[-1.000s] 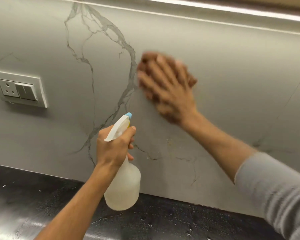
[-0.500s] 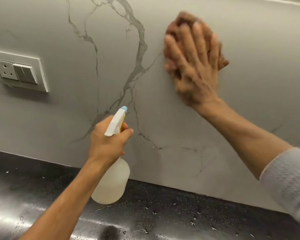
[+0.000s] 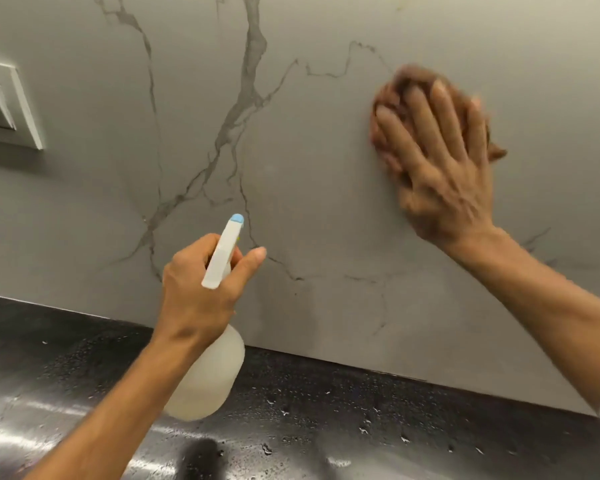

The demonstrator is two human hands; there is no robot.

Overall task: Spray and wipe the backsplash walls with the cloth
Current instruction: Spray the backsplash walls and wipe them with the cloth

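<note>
1. The backsplash wall point(image 3: 326, 168) is a grey panel with darker marble-like veins. It fills the upper part of the head view and meets the countertop point(image 3: 326, 410) along a line that slopes down toward the right.

2. The left hand point(image 3: 198, 296) is wrapped closed around the neck of the spray bottle point(image 3: 208, 379). The thumb sticks out to the right, clear of the sprayer head.

3. The spray bottle is translucent white and held clear of the countertop, in front of the lower wall. Its long axis runs nearly upright, with the rounded base lowest and tilted slightly to the left.

4. The white sprayer head point(image 3: 222, 252) extends up and slightly right from the fist. Its blue nozzle tip point(image 3: 237, 218) points toward the wall.

5. The right hand point(image 3: 440, 168) is open and flat, fingers spread and pointing up and to the left. It presses the cloth point(image 3: 388, 109) against the wall, well right of the bottle.

6. The cloth is brown and bunched under the palm and fingers. Only its edges show around the hand, and the area is motion-blurred.

7. The countertop is dark and glossy, with scattered water droplets on its surface.

8. A white switch plate point(image 3: 11, 109) is mounted on the wall at the left frame edge, partly cut off.
</note>
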